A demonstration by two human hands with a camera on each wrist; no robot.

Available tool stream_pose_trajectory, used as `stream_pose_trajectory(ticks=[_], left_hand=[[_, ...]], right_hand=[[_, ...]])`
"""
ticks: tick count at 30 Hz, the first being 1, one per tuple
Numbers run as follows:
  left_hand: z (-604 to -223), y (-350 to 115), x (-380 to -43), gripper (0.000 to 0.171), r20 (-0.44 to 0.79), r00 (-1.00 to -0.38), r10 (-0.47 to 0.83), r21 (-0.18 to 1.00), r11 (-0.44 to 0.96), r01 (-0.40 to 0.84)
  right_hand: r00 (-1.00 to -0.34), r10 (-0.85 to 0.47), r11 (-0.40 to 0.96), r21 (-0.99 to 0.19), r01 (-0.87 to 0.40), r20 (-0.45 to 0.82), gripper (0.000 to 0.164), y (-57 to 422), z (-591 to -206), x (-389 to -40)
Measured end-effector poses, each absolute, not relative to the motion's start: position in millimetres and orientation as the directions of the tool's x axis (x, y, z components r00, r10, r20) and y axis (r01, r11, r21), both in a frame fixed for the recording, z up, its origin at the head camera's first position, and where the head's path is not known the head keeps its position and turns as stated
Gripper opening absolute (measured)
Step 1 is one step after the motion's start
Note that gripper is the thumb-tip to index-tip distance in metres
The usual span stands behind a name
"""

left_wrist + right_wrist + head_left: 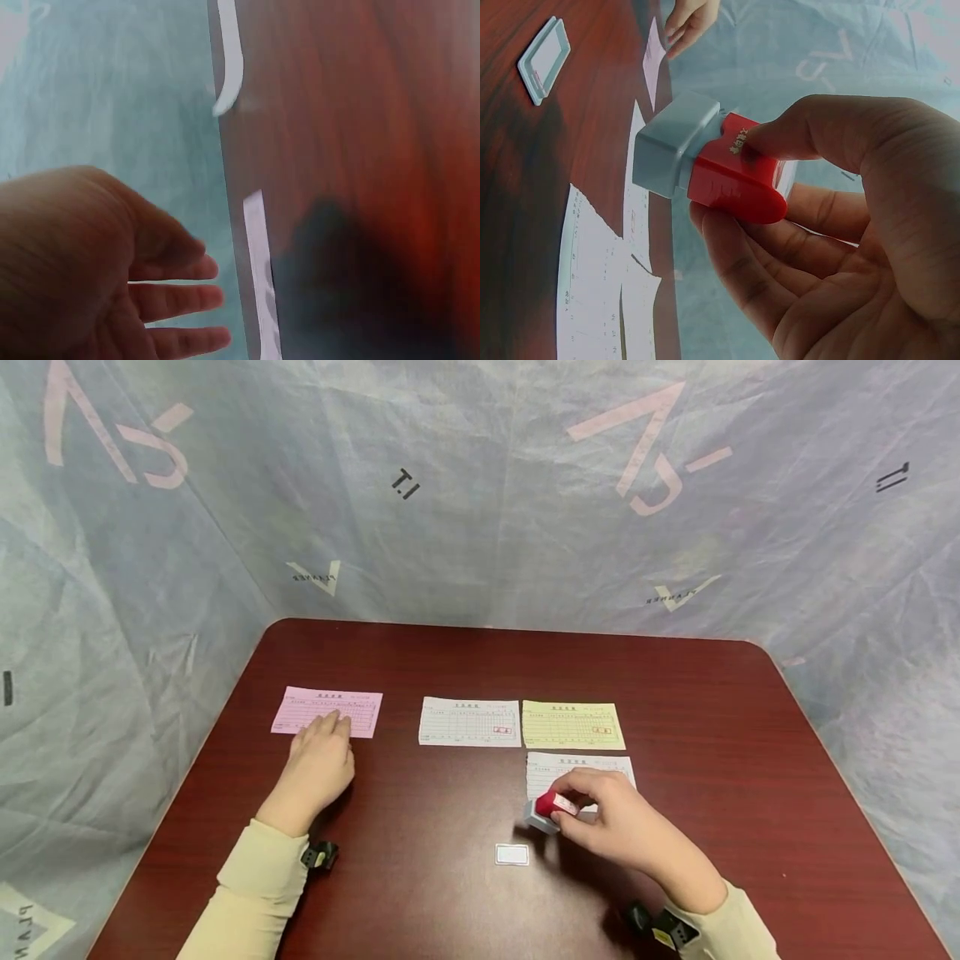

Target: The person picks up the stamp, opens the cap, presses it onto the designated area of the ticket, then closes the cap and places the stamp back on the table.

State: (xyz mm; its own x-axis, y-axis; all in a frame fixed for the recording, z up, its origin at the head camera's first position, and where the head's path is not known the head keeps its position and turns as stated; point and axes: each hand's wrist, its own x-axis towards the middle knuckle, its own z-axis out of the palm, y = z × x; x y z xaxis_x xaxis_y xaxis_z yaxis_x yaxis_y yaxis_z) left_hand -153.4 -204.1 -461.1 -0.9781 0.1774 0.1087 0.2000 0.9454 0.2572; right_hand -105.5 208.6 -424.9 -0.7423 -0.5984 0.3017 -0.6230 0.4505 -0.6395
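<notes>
My right hand (611, 806) pinches a red and grey rubber stamp (731, 169) between thumb and fingers. In the head view the stamp is tilted, its grey end beside the lower left corner of the nearer white form slip (555, 768). That slip is partly hidden by the hand. On the left, my left hand (322, 764) has its fingers extended over the lower edge of a pink form slip (300, 714). A small shallow grey-rimmed lid (512, 855) lies on the table to the left of the right hand.
Farther back, another white slip (457, 722) and a yellow slip (562, 725) lie side by side, each bearing a red rectangular mark at lower right. The dark red table (420, 893) backs onto a grey fabric curtain (465, 552).
</notes>
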Motion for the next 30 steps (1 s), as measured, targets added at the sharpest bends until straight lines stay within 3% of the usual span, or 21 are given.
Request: stream_pose_trajectory(ticks=[15,21,26,30], left_hand=[[-465,-262,-170,0.051,-0.068,-0.996,0.052,0.281,0.959,0.031],[-471,-273,-175,0.048,-0.11,-0.99,0.086,0.294,0.954,0.05],[-475,-274,-175,0.045,-0.064,-0.991,0.12,0.282,0.955,0.097],[-475,-272,-172,0.047,-0.103,-0.989,0.102,0.284,0.956,0.069]], right_hand=[[-0.744,-0.598,0.446,-0.647,-0.618,0.298,0.023,210,-424,-106],[-0.749,-0.597,0.448,-0.654,-0.609,0.289,0.023,210,-425,-106],[-0.75,-0.598,0.448,-0.658,-0.605,0.282,0.022,211,-426,-106],[-0.747,-0.6,0.449,-0.654,-0.609,0.285,0.021,211,-426,-105]])
